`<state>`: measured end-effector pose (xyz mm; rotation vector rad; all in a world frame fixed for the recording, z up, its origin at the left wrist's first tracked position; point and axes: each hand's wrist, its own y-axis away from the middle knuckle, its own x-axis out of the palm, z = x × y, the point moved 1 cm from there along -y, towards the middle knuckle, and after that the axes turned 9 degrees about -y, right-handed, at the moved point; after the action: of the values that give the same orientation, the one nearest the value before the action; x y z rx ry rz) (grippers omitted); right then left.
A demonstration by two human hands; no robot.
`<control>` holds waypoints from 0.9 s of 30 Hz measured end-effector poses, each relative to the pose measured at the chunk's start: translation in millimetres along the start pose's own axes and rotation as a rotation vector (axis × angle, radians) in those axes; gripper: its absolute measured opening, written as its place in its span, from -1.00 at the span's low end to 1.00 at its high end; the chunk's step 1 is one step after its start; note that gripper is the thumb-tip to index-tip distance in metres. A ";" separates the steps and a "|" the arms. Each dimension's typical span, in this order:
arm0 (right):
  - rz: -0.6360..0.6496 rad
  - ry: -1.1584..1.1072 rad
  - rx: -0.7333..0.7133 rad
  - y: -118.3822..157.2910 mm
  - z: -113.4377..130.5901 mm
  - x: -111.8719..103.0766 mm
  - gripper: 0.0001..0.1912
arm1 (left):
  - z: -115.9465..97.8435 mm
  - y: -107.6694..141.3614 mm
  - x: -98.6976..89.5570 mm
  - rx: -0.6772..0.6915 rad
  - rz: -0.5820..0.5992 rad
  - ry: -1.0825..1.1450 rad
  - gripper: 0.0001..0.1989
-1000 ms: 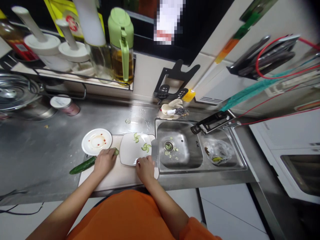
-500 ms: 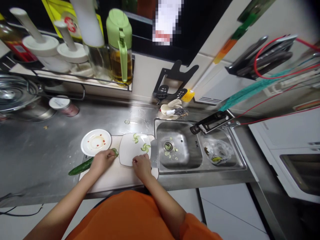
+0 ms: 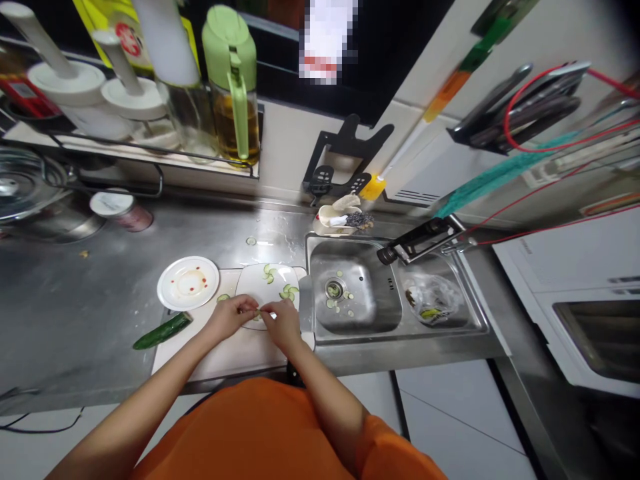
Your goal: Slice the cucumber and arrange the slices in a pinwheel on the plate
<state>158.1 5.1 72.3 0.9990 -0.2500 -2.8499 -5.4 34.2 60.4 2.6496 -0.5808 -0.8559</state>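
Note:
Over the near part of a square white plate, my two hands meet fingertip to fingertip. My left hand is closed in a pinch on a thin cucumber slice, mostly covered by the fingers. The right hand pinches at the same slice from the other side. Two pinwheels of cucumber slices, a far one and a right one, lie on the plate. A few cut slices rest left of it on the chopping board. The cut cucumber lies at the board's left edge.
A round white plate with red bits stands at the upper left of the board. To the right is a sink with cucumber slices around its drain. A flat grey metal piece sits beside the square plate.
My left hand has moved right, from the cut slices to over the square plate, and now meets the right hand. The view has shifted slightly.

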 end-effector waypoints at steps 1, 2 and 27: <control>-0.011 -0.018 -0.001 0.0 -2.1 -1.3 -0.87 | 0.9 -1.5 1.1 -0.029 0.001 0.054 -0.69; -0.022 -0.036 -0.007 0.0 -4.3 -2.5 -0.87 | 2.0 -2.9 2.2 -0.068 0.001 0.115 -0.65; -0.038 -0.048 0.345 3.1 -34.8 2.6 -0.88 | -3.0 -23.1 31.1 -0.143 -0.033 -0.181 -0.81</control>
<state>178.1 -2.4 44.6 0.9961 -0.7554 -2.9285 26.1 40.5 38.4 2.4765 -0.4996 -1.1115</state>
